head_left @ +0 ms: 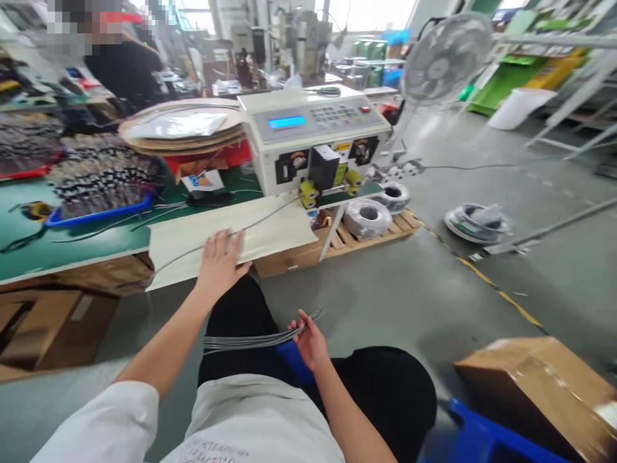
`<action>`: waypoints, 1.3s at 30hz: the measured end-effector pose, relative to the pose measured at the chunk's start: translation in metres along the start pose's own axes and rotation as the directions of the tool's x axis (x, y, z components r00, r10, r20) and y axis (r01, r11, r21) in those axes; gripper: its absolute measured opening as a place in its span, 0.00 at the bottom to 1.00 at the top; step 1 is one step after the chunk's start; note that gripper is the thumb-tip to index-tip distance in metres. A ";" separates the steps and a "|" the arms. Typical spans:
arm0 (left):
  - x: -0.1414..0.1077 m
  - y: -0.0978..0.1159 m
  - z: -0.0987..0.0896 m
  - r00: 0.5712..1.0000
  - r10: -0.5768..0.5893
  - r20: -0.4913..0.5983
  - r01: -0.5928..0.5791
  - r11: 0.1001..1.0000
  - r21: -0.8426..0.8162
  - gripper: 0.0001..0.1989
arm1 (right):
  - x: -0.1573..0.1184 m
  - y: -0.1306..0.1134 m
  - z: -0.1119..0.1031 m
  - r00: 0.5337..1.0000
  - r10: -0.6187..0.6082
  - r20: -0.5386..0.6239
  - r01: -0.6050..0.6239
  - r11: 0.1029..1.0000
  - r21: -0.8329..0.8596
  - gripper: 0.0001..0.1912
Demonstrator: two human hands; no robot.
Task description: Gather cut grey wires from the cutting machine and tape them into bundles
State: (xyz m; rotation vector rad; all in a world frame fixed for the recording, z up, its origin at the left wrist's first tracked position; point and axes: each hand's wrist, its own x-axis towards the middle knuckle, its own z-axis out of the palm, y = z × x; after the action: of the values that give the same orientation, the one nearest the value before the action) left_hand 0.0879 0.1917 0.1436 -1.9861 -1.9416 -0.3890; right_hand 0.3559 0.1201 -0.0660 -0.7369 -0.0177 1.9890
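My left hand [222, 254] lies with fingers spread on a cream sheet [270, 239] at the table's edge, its fingertips at a single grey cable [263, 219]. That cable runs across the sheet to the yellow rollers of a white machine [308, 132] with a blue display. Over my lap, my right hand [310, 341] pinches a bundle of grey cables [255, 340] near one end. The bundle stretches left across my thigh, and its other end is hidden behind my left arm.
On the green table, a blue tray [103, 213] holds many cable pieces, beside stacked round cardboard sheets [183, 125]. Wrapped cable coils [367, 218] rest on a pallet at the right. A fan [446, 61], a cardboard box [540, 386] and a person [125, 71] are around.
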 end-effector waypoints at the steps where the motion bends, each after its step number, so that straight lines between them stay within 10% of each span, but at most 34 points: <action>1: 0.000 -0.003 0.000 1.000 -0.002 0.003 0.002 1.000 0.012 0.40 | 0.000 0.000 0.001 1.000 0.011 0.006 -0.011 1.000 -0.008 0.15; 12: -0.043 -0.034 -0.006 0.977 0.204 -0.068 -0.205 0.979 -0.012 0.16 | 0.002 0.005 -0.002 0.999 -0.013 0.033 0.015 0.998 -0.066 0.11; 22: -0.158 0.055 0.029 0.895 0.369 0.252 -0.308 0.918 -0.248 0.13 | -0.002 0.008 0.006 0.991 -0.130 0.010 0.130 0.979 -0.155 0.17; 27: -0.174 0.064 0.042 0.868 0.381 0.319 -0.299 0.913 -0.277 0.14 | -0.006 0.008 0.003 0.991 -0.133 -0.013 0.128 0.977 -0.172 0.16; 33: -0.163 0.057 0.028 0.843 0.421 0.334 -0.349 0.901 -0.257 0.14 | -0.007 0.011 0.008 0.987 -0.140 -0.073 0.130 0.984 -0.123 0.09; 39: -0.186 0.001 0.024 0.913 0.276 0.301 -0.206 0.948 -0.244 0.17 | -0.005 0.017 0.005 0.986 -0.096 -0.136 0.084 0.992 -0.091 0.12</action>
State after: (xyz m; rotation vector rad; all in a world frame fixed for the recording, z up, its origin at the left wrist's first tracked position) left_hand 0.0821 0.0327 0.0435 -2.5372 -1.8657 -0.2070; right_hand 0.3421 0.1083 -0.0649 -0.9136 -0.0515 1.8559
